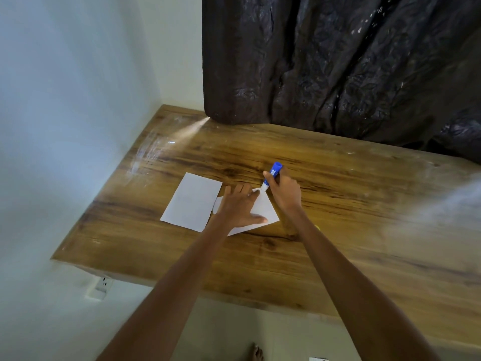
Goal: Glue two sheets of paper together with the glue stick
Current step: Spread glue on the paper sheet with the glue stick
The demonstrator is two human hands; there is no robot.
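We find the right hand [283,190] wrapped around the blue glue stick [272,175], its white tip set down at the far corner of the sheet being glued [263,208]. The left hand [238,207] lies flat on that sheet with fingers spread and straight, pinning it to the counter [338,204]. The second sheet [192,201] lies bare just to the left of the left hand, its near edge touching or barely overlapping the pinned sheet; we cannot tell which. We judge the step in hand to be spreading glue, begun at the corner. To do it well, we recommend the left hand hold its pressure close to the stick so the paper does not drag or buckle, and that strokes run from the pinned area outward past the edges, leaving corners covered. The stick should stay near upright with light pressure. The second sheet is within easy reach of the left hand for laying on promptly.
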